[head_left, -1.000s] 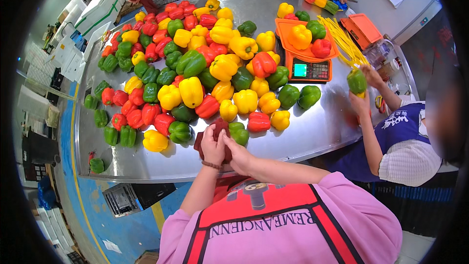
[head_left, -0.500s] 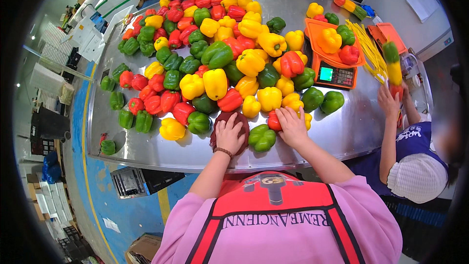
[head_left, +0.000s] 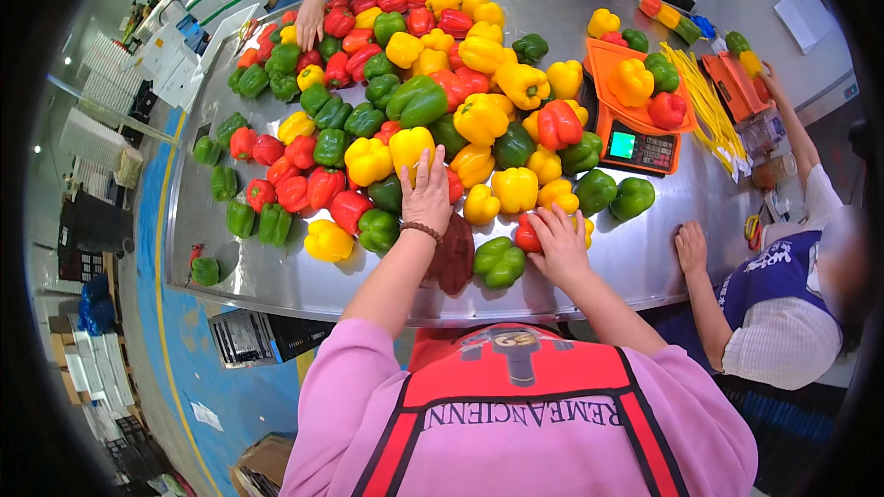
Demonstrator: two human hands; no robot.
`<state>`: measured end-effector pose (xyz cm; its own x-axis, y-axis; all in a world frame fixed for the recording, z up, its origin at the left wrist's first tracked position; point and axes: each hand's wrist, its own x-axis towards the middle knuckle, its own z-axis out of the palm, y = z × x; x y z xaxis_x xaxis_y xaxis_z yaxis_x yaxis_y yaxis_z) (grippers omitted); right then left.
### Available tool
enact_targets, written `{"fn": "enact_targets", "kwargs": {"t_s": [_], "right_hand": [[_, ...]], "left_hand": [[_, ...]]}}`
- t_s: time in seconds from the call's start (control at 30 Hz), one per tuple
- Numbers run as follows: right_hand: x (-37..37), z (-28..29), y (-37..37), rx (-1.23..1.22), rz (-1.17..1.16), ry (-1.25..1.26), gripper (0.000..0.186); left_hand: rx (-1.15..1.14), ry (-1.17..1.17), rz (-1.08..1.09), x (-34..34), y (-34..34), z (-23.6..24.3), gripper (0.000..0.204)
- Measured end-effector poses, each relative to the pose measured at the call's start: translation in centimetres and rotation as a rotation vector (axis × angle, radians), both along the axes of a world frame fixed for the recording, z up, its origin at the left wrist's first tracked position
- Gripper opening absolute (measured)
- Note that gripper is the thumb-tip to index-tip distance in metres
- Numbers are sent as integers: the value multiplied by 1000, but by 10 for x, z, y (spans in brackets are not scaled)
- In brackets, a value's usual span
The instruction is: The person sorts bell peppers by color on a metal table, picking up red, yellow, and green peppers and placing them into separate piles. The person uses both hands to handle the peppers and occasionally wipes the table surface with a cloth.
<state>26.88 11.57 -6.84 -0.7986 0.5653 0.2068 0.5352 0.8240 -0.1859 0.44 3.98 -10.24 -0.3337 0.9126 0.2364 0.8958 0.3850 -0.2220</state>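
My left hand is open, its spread fingers against a large yellow bell pepper and beside a partly covered red one. Under its wrist lies a crumpled dark-red cloth on the metal table. My right hand is cupped over a red bell pepper, with fingers and thumb around it; its palm side is hidden. A yellow pepper shows behind those fingers. Between my hands, near the table's front edge, sits a green bell pepper.
Many red, yellow and green peppers spread across the table. An orange scale carries three peppers in its tray, beside yellow strips. One co-worker's hand reaches in from the far side; another co-worker stands at right, with a pepper pack.
My left hand has left the cloth and moved up to the yellow pepper. My right hand stays at the red pepper. The right co-worker's pepper pack has moved farther back, and the far co-worker's hand has shifted left.
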Motion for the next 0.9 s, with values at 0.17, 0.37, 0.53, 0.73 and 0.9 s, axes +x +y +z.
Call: {"fn": "enact_targets", "kwargs": {"t_s": [0.17, 0.37, 0.53, 0.73, 0.9], "right_hand": [[24, 10, 6, -136, 38, 347, 40], [14, 44, -3, -571, -158, 665, 13], [-5, 51, 5, -572, 68, 547, 22], [-42, 70, -2, -372, 210, 628, 72], [-53, 62, -4, -348, 328, 594, 87]], "left_hand": [[102, -380, -124, -4, -15, 43, 73], [793, -2140, -152, 40, -28, 63, 67], [862, -2781, -152, 70, -24, 80, 60], [752, -2787, -94, 64, -20, 71, 51], [722, -2687, 79, 69, -26, 49, 41]]}}
